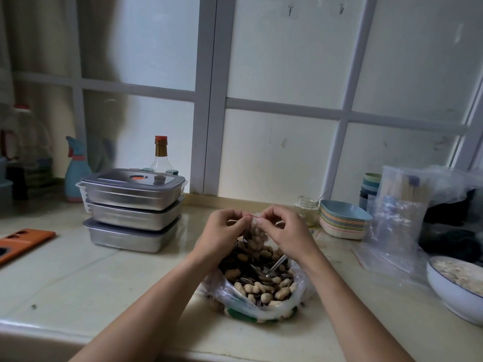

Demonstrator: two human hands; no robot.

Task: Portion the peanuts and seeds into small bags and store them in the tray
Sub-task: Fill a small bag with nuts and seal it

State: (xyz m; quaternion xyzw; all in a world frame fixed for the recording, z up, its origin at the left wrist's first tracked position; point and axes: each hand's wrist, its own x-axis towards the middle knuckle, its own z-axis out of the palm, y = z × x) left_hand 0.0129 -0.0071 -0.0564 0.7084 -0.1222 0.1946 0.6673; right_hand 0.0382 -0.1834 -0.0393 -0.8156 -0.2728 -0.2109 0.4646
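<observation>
1. Head view, step in hand: seems to be closing off a filled portion. Pinching the red-lined mouth of the small bag [253,237] with the left hand [222,231] on one end and the right hand [285,231] on the other, fingertips curled tight on the strip and almost meeting.
2. Hanging from that pinch, directly over the large plastic bag [224,288] near the front of the tabletop [104,278]. Cannot tell whether touching the heap below.
3. Next move, as a judgement: press along the strip until shut end to end, then carry across to the stack of lidded steel trays [130,195] at the left. Calls for lifting a lid first, so freeing one hand.
4. Likely snag: leaving a gap in the seal and spilling on the way over.
5. Containers, same view:
   - small bag: loaded with shelled-on peanuts and dark striped seeds.
   - large plastic bag: open-mouthed, holding plenty more of the same mix, with a metal spoon [274,266] lying in it.
   - steel trays: three high, all lidded, contents hidden.
   - spare clear bags [392,231] at the right: flat, apparently unfilled.
   - white bowl [449,291] at the far right edge: filled with something pale, too blurred to name.
   - glass jar [307,209] behind the hands: lid off, contents unclear.
</observation>
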